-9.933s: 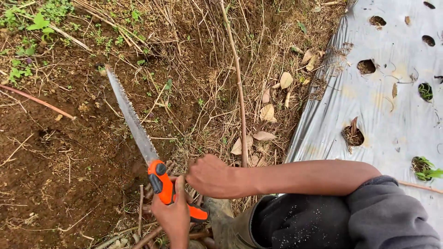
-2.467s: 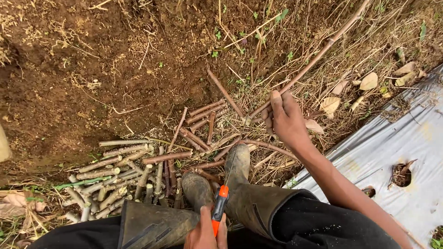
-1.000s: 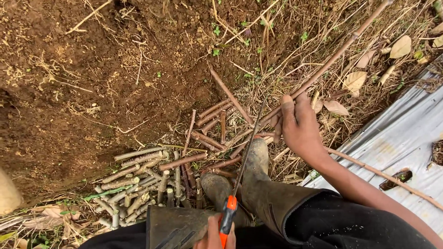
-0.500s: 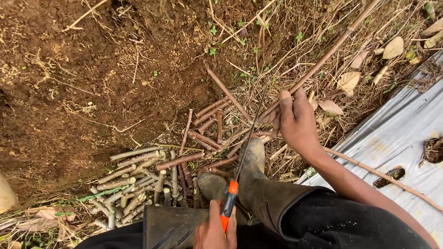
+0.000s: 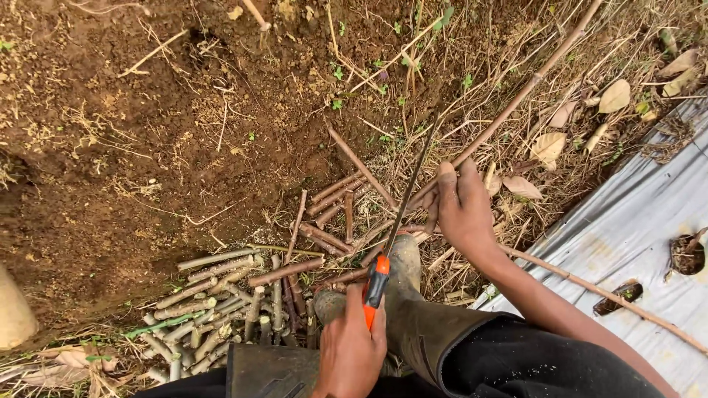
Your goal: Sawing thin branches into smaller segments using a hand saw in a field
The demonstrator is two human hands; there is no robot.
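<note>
My left hand (image 5: pixel 352 352) grips the orange handle of a pruning saw (image 5: pixel 377 280) at the bottom centre. Its thin dark blade (image 5: pixel 410 186) points up and away, crossing a long brown stem (image 5: pixel 525 87) just left of my right hand (image 5: pixel 461 210). My right hand presses down on that stem's lower end, fingers wrapped over it. The stem runs diagonally to the top right over dry grass. Both dark rubber boots (image 5: pixel 404 274) stand below the hands.
Several cut stem pieces (image 5: pixel 225 298) lie piled on the bare brown soil (image 5: pixel 125 147) at lower left. Grey plastic mulch sheet (image 5: pixel 634 228) with planting holes covers the right side. A thin stick (image 5: pixel 612 296) lies across it. Dry leaves (image 5: pixel 613 96) are scattered at upper right.
The saw has moved forward, its blade now reaching farther up past the stem beside my right hand. My right hand has stayed on the stem.
</note>
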